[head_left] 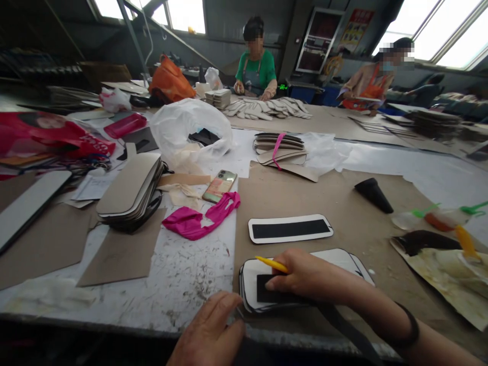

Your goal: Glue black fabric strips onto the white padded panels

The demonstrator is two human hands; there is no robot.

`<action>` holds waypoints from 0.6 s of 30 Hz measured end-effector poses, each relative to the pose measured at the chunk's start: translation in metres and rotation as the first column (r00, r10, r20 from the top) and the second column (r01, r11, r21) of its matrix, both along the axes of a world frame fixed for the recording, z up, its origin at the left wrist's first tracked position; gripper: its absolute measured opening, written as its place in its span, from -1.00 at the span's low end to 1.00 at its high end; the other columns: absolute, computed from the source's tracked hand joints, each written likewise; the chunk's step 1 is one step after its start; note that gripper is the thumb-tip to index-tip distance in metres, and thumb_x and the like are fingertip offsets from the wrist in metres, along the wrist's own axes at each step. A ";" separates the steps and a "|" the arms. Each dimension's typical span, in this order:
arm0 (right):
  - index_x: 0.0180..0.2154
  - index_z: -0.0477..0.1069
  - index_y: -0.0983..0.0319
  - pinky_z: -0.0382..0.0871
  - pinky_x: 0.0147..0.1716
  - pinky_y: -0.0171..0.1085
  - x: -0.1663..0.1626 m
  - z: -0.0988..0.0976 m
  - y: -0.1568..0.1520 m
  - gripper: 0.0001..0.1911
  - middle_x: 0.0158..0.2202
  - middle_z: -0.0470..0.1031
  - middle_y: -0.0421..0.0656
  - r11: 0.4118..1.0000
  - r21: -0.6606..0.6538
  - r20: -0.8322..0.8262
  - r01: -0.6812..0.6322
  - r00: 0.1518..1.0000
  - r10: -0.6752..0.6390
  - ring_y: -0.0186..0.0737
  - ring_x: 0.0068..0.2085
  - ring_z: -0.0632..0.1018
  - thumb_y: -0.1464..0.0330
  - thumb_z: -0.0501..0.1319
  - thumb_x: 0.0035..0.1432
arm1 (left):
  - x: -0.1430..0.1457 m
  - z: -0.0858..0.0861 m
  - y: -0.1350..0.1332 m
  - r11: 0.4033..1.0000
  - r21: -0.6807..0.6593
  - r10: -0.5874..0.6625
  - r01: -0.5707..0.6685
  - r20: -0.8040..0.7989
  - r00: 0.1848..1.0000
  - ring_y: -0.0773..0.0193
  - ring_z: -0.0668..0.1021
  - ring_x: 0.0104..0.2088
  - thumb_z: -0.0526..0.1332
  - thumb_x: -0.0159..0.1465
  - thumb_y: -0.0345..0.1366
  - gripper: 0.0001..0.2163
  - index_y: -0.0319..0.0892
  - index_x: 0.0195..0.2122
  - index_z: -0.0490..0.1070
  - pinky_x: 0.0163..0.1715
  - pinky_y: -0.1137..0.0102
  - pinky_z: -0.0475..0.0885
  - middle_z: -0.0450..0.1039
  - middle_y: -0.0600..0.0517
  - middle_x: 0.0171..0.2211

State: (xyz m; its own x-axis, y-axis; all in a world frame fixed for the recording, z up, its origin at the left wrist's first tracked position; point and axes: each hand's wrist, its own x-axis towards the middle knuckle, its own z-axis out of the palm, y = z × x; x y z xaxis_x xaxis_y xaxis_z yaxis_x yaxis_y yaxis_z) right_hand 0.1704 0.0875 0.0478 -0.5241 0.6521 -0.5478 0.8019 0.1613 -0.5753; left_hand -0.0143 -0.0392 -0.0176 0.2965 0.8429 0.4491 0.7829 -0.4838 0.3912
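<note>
A slim yellow pen-like tool (271, 264) is gripped in my right hand (301, 274), its tapered end toward the left. The thumb of that hand presses on a black strip (263, 288), which lies along the top of a stack of white rounded panels (250, 269). From under my right wrist a long black tail of strip (343, 325) trails over the table's front edge. At the stack's lower left corner is my left hand (213, 330), its fingers stretched out and holding nothing. Just beyond the stack lies one white panel (251, 222) with a black strip (292, 227) along its middle.
A black cone (373, 195) and green-tipped bottles (414, 217) stand at right. Pink cloth (194, 223), a phone (220, 185), a white plastic bag (163, 122) and a panel stack (127, 188) are at left. A banded bundle (263, 145) lies farther back. Co-workers sit across the table.
</note>
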 end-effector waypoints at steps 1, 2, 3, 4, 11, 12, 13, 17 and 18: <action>-0.62 0.25 0.21 -0.04 -0.68 -0.40 -0.004 -0.002 0.003 -0.77 -0.69 0.20 -0.34 1.000 0.011 -0.005 -0.020 1.000 0.020 -0.42 -0.64 0.20 0.25 0.18 -0.06 | 0.000 -0.003 0.003 0.999 0.032 -0.005 0.006 -0.022 1.000 0.20 0.40 -0.05 -0.06 0.24 -0.52 -0.74 -0.16 -0.42 0.37 -0.06 0.40 0.33 0.44 -0.06 -0.15; -0.62 0.26 0.21 -0.03 -0.68 -0.41 -0.006 -0.003 0.006 -0.78 -0.69 0.20 -0.33 0.999 0.028 -0.005 -0.038 0.999 0.038 -0.42 -0.64 0.21 0.26 0.18 -0.05 | 0.000 -0.006 0.005 0.998 0.053 -0.014 0.016 -0.043 0.999 0.18 0.37 -0.01 -0.04 0.24 -0.51 -0.75 -0.15 -0.41 0.38 -0.01 0.37 0.30 0.43 -0.06 -0.10; -0.62 0.28 0.21 -0.03 -0.69 -0.41 -0.008 -0.004 0.008 -0.79 -0.70 0.21 -0.33 0.998 0.039 0.004 -0.055 0.998 0.055 -0.42 -0.65 0.22 0.26 0.18 -0.05 | 0.000 -0.008 0.008 0.998 0.062 -0.026 0.030 -0.060 0.998 0.17 0.36 0.01 -0.02 0.24 -0.51 -0.77 -0.15 -0.41 0.39 0.01 0.36 0.29 0.43 -0.05 -0.07; -0.61 0.31 0.22 -0.03 -0.69 -0.41 -0.010 -0.005 0.009 -0.80 -0.70 0.21 -0.32 0.996 0.047 0.024 -0.072 0.997 0.071 -0.41 -0.65 0.22 0.27 0.18 -0.05 | -0.001 -0.010 0.010 0.997 0.062 -0.041 0.045 -0.070 0.997 0.17 0.36 0.02 -0.01 0.23 -0.51 -0.77 -0.15 -0.41 0.39 0.02 0.35 0.29 0.43 -0.04 -0.05; -0.46 0.48 0.25 0.03 -0.63 -0.39 -0.021 -0.007 0.008 -0.79 -0.56 0.47 -0.15 0.952 0.182 0.166 -0.245 0.962 0.216 -0.29 -0.55 0.41 0.24 0.18 -0.01 | 0.001 -0.026 0.023 0.989 0.089 -0.119 0.122 -0.039 0.992 0.17 0.43 -0.11 -0.02 0.23 -0.49 -0.76 -0.17 -0.45 0.39 -0.12 0.36 0.40 0.49 -0.02 -0.12; -0.42 0.49 0.25 0.05 -0.61 -0.38 -0.020 -0.005 0.007 -0.77 -0.52 0.50 -0.11 0.947 0.177 0.199 -0.268 0.952 0.232 -0.24 -0.51 0.45 0.22 0.18 -0.01 | 0.003 -0.030 0.023 0.984 0.143 -0.108 0.108 -0.010 0.994 0.19 0.44 -0.14 -0.04 0.23 -0.49 -0.75 -0.17 -0.47 0.38 -0.14 0.38 0.41 0.51 -0.02 -0.15; -0.39 0.50 0.24 0.07 -0.59 -0.37 -0.017 -0.002 0.006 -0.75 -0.47 0.52 -0.08 0.943 0.171 0.234 -0.286 0.941 0.244 -0.19 -0.46 0.48 0.21 0.18 -0.01 | 0.004 -0.034 0.024 0.977 0.194 -0.096 0.090 0.018 0.995 0.20 0.45 -0.15 -0.04 0.24 -0.49 -0.74 -0.18 -0.48 0.38 -0.15 0.39 0.41 0.52 -0.02 -0.18; -0.37 0.48 0.20 0.15 -0.48 -0.31 0.024 0.020 0.001 -0.78 -0.40 0.54 -0.07 0.954 0.150 0.386 -0.259 0.904 0.184 -0.06 -0.34 0.52 0.20 0.18 0.01 | 0.001 -0.037 0.023 0.978 0.173 -0.110 0.113 -0.026 0.994 0.20 0.45 -0.12 -0.04 0.25 -0.47 -0.74 -0.16 -0.44 0.40 -0.09 0.40 0.37 0.50 0.05 -0.12; -0.39 0.47 0.19 0.17 -0.46 -0.30 0.040 0.025 -0.002 -0.79 -0.41 0.54 -0.09 0.967 0.146 0.420 -0.207 0.898 0.129 -0.07 -0.34 0.52 0.21 0.16 0.04 | -0.002 -0.035 0.023 0.981 0.125 -0.140 0.147 -0.063 0.988 0.20 0.45 -0.10 -0.04 0.26 -0.46 -0.75 -0.15 -0.41 0.41 -0.06 0.42 0.35 0.48 0.07 -0.08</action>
State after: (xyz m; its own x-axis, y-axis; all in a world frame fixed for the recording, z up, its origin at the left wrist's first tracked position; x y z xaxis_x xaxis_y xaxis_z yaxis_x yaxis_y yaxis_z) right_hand 0.2102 0.0858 0.0729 -0.3937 0.6829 -0.6154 0.9099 0.3848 -0.1550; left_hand -0.0163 -0.0164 -0.0527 0.4372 0.7256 0.5314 0.7197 -0.6366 0.2771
